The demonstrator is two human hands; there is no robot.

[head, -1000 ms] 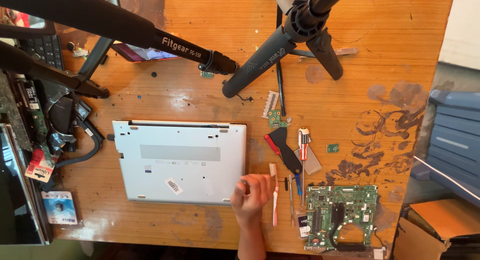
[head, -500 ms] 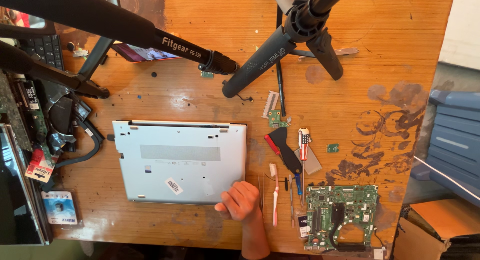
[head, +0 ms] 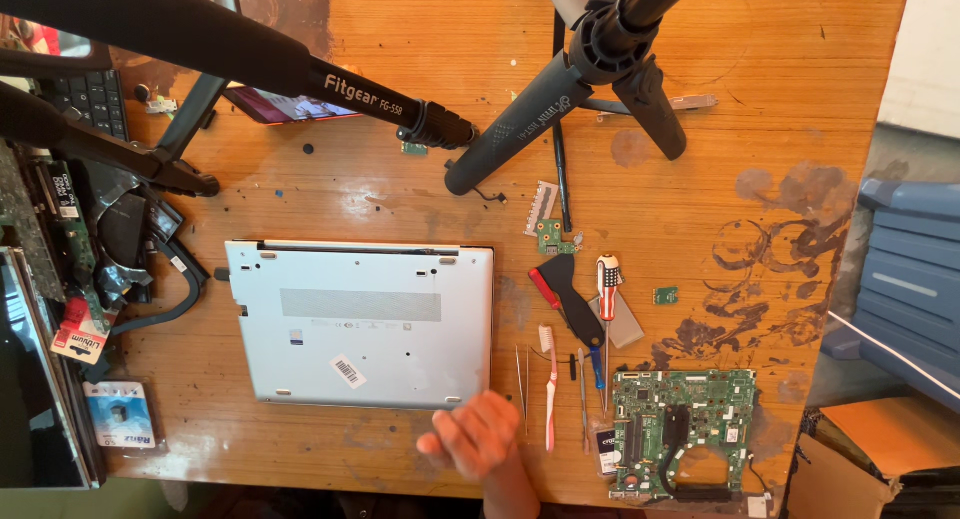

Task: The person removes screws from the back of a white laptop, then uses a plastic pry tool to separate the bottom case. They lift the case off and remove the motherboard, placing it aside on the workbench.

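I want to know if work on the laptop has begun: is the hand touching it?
Cannot tell. In the head view the blurred hand lies at the laptop's near edge, fingertips overlapping its corner, but the blur hides any contact or gap.

The laptop [head: 360, 324] is lying on the counter [head: 700, 179]. A hand [head: 472, 439] is hovering at its near right corner. The toothbrush [head: 549, 384] is lying just right, the circuit board [head: 683, 429] further right.
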